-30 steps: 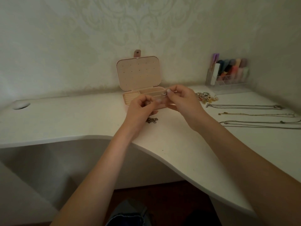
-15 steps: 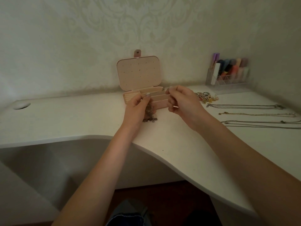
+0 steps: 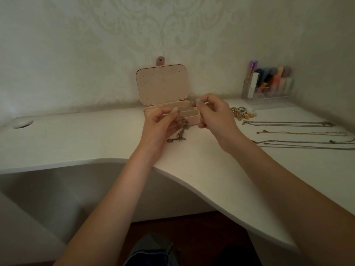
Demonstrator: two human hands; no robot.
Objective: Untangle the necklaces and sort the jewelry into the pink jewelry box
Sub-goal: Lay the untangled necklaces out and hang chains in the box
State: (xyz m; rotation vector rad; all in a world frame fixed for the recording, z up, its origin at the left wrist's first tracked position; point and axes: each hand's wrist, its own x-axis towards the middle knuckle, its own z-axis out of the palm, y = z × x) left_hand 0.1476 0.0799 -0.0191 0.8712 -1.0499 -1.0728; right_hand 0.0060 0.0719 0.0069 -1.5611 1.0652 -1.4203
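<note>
The pink jewelry box stands open against the wall, lid upright, compartments partly hidden by my hands. A dark chunky chain hangs from both hands, its lower end lying on the desk. My left hand pinches the chain near its middle. Just in front of the box, my right hand pinches the chain's other end between thumb and forefinger. Three thin necklaces lie stretched out in rows on the right. A heap of small gold jewelry sits beside the box.
A clear organizer with coloured items stands in the back right corner. The white desk has a curved front edge and a round cable hole at the far left. My legs show below the desk.
My hands have drawn apart and lifted slightly. The chain now hangs longer between them, with more of it lying on the desk.
</note>
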